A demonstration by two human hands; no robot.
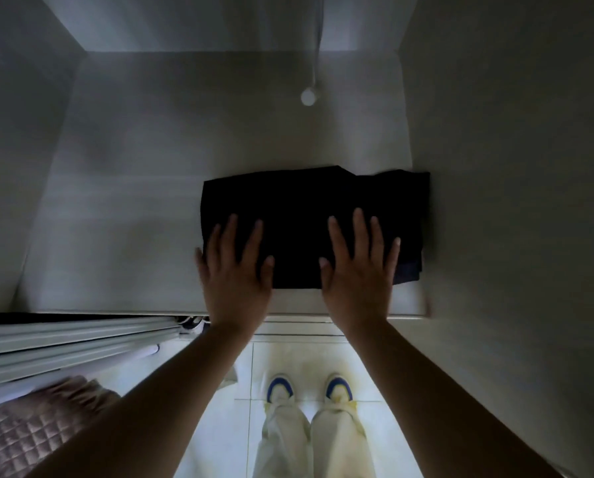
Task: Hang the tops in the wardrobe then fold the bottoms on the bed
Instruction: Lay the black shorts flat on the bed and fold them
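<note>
We see a folded stack of dark, near-black fabric garments [309, 222] lying on a pale wardrobe shelf [133, 236], toward its right side near the wall. Our left hand [235, 267] and right hand [359, 267] both rest flat on the stack's near edge, fingers straight and spread, gripping nothing. A quilted pink bed cover [30, 432] shows at lower left.
</note>
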